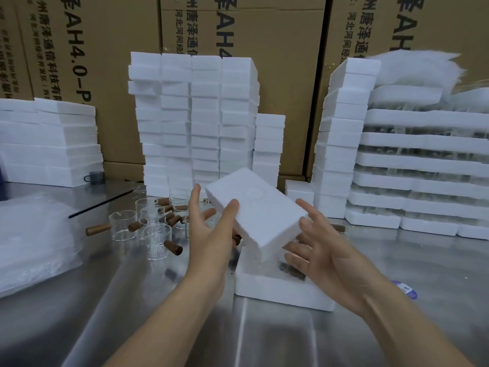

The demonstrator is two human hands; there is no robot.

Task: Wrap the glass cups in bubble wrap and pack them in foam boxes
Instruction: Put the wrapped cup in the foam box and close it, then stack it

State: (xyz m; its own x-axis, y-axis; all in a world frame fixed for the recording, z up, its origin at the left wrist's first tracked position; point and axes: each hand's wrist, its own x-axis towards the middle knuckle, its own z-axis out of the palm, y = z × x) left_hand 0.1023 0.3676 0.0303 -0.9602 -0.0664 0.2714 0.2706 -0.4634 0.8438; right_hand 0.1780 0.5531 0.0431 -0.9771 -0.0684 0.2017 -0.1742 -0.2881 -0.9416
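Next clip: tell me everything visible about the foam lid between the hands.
The foam lid is a plain white rectangular slab of expanded foam with a faint round mark on top. It sits tilted over the open foam box. The left hand touches its left edge; the right hand has fingers under its right corner.

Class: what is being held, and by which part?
The foam lid, tilted above the foam box, between left hand and right hand, fingers straight against its opposite ends.
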